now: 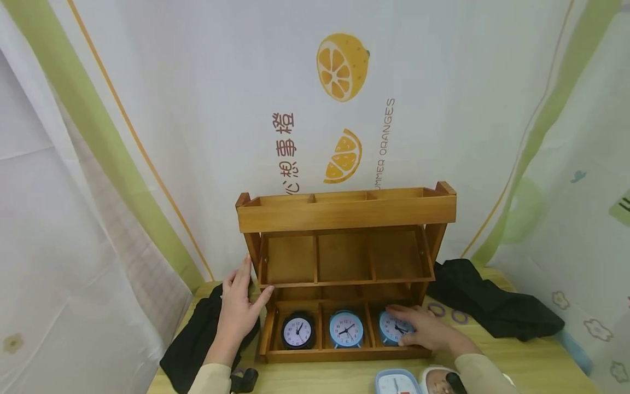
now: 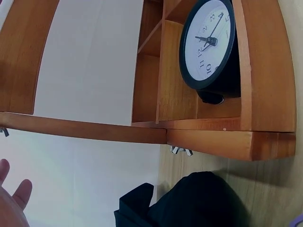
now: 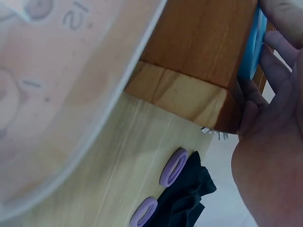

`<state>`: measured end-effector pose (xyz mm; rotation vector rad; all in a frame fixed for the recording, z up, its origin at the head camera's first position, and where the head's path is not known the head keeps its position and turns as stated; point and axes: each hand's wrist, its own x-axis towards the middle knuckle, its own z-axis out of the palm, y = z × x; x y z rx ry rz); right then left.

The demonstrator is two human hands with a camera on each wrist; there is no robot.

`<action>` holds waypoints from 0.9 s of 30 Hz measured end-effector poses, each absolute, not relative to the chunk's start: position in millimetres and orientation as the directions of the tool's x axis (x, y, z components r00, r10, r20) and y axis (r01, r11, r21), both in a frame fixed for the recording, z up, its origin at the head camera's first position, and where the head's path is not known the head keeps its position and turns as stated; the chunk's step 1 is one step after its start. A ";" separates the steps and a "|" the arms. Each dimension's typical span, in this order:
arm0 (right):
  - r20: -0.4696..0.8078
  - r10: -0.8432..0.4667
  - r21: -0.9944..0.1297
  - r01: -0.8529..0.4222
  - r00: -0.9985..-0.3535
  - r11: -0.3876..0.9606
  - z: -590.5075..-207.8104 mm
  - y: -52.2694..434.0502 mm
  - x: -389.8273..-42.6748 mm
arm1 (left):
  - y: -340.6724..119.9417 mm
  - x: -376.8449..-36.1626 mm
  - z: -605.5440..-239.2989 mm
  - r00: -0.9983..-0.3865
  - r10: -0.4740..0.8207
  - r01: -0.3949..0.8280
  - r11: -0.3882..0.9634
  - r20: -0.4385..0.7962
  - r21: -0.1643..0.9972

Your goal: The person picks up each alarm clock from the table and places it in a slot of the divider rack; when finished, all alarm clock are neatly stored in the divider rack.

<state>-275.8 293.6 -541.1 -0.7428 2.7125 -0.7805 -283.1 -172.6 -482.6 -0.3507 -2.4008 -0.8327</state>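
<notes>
A three-tier wooden shelf stands on the table. Its bottom tier holds a black clock on the left, a blue clock in the middle and another blue clock on the right. My right hand reaches into the right compartment. Its thumb and fingers hold that blue clock by its rim. My left hand lies flat against the shelf's left side, fingers straight and thumb on the front edge. The left wrist view shows the black clock in its compartment.
Black cloths lie left and right of the shelf. Two purple rings lie by the right cloth. A blue clock and a white one sit at the table's front edge. A printed curtain hangs behind.
</notes>
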 end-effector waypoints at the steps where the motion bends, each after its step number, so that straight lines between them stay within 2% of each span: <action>1: -0.062 -0.533 -0.550 -0.417 -0.844 0.724 -541.6 293.5 -275.4 | -172.9 -283.4 -483.0 -0.806 0.057 0.410 0.770 0.589 0.488; 11: 0.125 -0.565 -0.554 -0.530 -0.815 0.642 -542.7 293.8 -268.8 | -174.9 -286.9 -482.2 -0.821 0.072 0.420 0.747 0.566 0.515; 16: 0.191 -0.567 -0.524 -0.572 -0.801 0.631 -534.0 288.4 -251.2 | -175.9 -284.9 -481.9 -0.851 0.074 0.400 0.731 0.519 0.552; 24: 0.096 -0.539 -0.614 -0.476 -0.837 0.629 -529.5 274.6 -201.8 | -175.7 -285.5 -480.7 -0.893 0.069 0.373 0.667 0.445 0.645; 27: 0.094 -0.554 -0.590 -0.495 -0.827 0.638 -529.9 269.9 -193.0 | -178.5 -285.1 -473.3 -0.903 0.028 0.350 0.626 0.428 0.697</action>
